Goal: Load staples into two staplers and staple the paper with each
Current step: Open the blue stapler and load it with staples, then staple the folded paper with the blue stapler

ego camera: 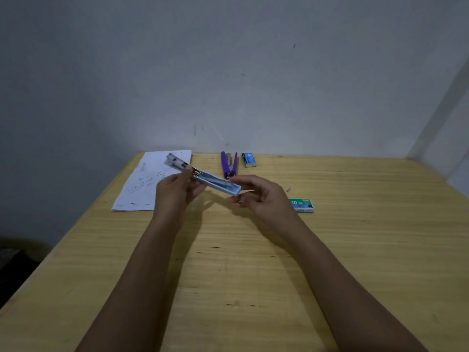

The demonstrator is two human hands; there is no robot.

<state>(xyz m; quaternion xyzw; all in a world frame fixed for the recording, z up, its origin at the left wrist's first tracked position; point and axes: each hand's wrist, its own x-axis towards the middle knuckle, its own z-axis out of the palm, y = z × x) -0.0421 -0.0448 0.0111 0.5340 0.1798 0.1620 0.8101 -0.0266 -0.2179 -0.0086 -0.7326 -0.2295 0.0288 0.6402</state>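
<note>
My left hand [175, 191] holds a light blue stapler [218, 185] swung fully open, its clear top half [175, 162] pointing up-left over the paper. My right hand [264, 196] hovers at the stapler's right end with fingers loosely curled; whether it holds staples I cannot tell. A purple stapler [229, 164] lies open in a V at the table's far edge. The sheet of paper [149, 184] with handwriting lies at the far left.
A blue staple box [248, 160] sits right of the purple stapler by the wall. A green staple box [302, 205] lies just right of my right hand, with a small loose bit [288, 190] behind it. The wooden table [241, 275] meets a grey wall.
</note>
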